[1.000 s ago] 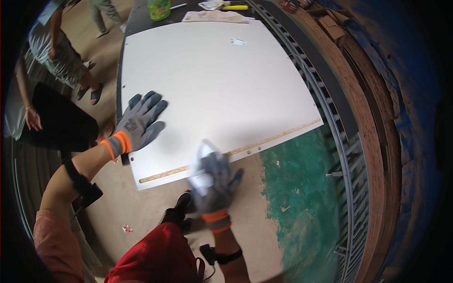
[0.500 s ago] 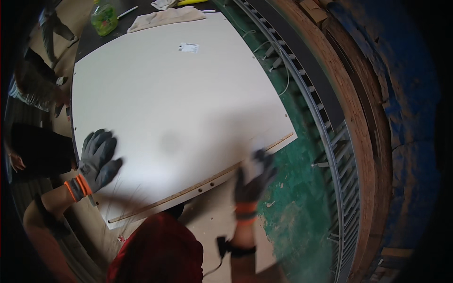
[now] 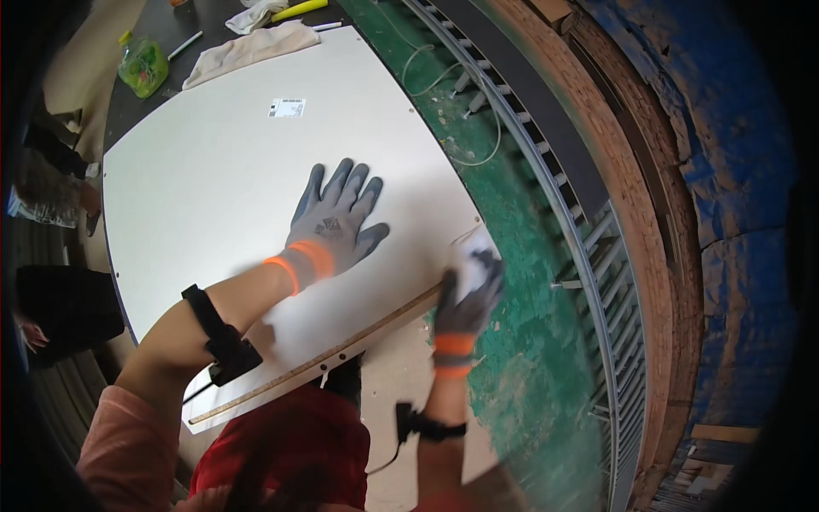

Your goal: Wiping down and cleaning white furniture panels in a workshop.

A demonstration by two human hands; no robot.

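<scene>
A large white panel (image 3: 213, 205) lies flat before me, with a groove along its near edge and small holes by its borders. Spread flat on its middle is my left hand (image 3: 337, 218), in a grey glove with an orange cuff, holding nothing. At the panel's right near corner my right hand (image 3: 469, 294), gloved alike and slightly blurred, is closed on a white cloth (image 3: 468, 247) pressed to the surface. A small white label (image 3: 287, 107) sticks to the panel's far part.
Beyond the panel on the dark table (image 3: 171, 26) lie a beige cloth (image 3: 252, 53), a green-yellow bottle (image 3: 142, 66) and a yellow object (image 3: 300, 9). A metal roller rail (image 3: 546, 154) runs along the right over green floor (image 3: 529, 367). Other people's legs show at left.
My left hand has moved from the panel's left edge to its middle. The right hand with the cloth has shifted slightly up, toward the corner. The view has shifted a little.
</scene>
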